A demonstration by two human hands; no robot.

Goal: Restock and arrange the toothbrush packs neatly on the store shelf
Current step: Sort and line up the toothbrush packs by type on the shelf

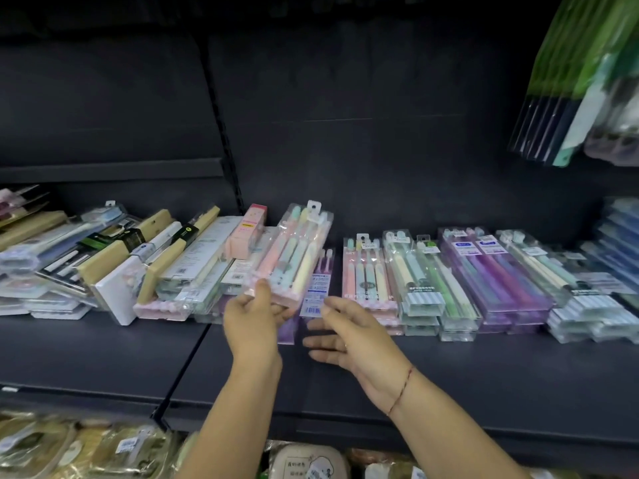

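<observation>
A messy pile of packs (103, 264) lies on the left part of the shelf (484, 375), close to its back wall. The packs lean on each other and point many ways. A small pink box (249, 229) sits on top at the right end of the pile.

Just to the right, the left hand (252, 312) grips the near end of a pastel toothbrush pack (297, 250). The thumb is on top and the fingers are curled under it. The pack is lifted and tilted. Its long side runs from the hand toward the back of the shelf, leaning a bit to the right, with the white hang tab at the far end.

Under it lies a thin purple pack (320, 285) with a blue label.

The right hand (342, 333) is open with its fingers spread and holds nothing. It is just beside the near end of the pastel pack, so it is close enough to help. It is hard to tell if a fingertip touches the purple pack.

Farther right, toward the right edge of the shelf, the packs lie in neat rows: a pink pack (366, 271), green packs (425, 271) and purple packs (491, 271). They all point straight back. The pastel pack likely needs to turn a little and go down to the right, next to the pink one.
</observation>
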